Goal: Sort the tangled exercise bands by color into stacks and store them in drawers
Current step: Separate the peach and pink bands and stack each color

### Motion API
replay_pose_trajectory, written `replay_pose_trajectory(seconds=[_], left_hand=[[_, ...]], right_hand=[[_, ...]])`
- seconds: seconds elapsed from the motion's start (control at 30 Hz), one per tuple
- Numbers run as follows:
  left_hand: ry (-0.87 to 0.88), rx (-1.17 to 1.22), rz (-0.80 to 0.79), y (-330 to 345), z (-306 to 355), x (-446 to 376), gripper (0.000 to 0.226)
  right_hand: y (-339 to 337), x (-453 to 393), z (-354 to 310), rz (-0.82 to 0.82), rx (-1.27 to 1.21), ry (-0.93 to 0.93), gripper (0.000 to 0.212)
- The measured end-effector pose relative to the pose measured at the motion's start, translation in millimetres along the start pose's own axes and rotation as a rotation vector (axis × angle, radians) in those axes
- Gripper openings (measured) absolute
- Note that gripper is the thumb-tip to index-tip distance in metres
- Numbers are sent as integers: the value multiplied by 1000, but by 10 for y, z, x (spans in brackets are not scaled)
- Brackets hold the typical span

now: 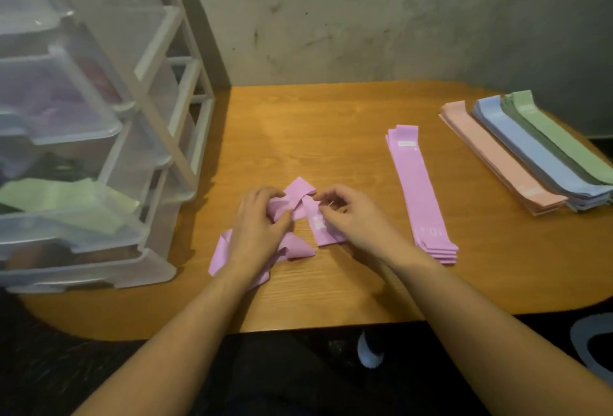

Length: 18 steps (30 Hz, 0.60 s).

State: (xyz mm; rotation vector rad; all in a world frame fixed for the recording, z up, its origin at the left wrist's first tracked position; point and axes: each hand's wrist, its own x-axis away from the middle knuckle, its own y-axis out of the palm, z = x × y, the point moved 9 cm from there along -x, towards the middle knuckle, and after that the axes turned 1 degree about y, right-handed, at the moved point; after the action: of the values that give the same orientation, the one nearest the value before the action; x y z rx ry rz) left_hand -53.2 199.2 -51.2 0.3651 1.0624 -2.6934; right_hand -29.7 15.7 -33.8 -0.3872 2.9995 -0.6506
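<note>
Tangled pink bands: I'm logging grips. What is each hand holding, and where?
Both hands grip the tangled pink bands: left hand on the knot's left folds, right hand fingers pinching its right strand.

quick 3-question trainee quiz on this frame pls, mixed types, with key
1. True or false: the tangled pink bands are gripped by both the left hand and the right hand.
2. Which flat stack lies nearest the right hand? A) pink stack B) peach stack C) blue stack
3. Fill in: the drawer unit holds a light ____ band in a lower drawer.

Key: 1 true; 2 A; 3 green
</note>
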Motion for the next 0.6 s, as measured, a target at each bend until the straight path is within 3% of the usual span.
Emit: replay_pose_trajectory(seconds=[0.2,0.37,0.43,0.5,0.6], left_hand=[[-14,28,-11,7,-41,-26,16],[-128,268,49,-119,-27,28,14],[-197,400,74,-130,-88,58,11],[-251,525,96,-138,-131,85,10],[-238,594,113,-183,-94,72,13]], right_hand=[[53,-408,148,66,93,84,24],[253,-595,31,-146,249,18,41],[298,-579,-46,-216,237,-5,32],[286,-558,-81,-228,185,-2,17],[179,-533,-131,-168,113,-12,28]])
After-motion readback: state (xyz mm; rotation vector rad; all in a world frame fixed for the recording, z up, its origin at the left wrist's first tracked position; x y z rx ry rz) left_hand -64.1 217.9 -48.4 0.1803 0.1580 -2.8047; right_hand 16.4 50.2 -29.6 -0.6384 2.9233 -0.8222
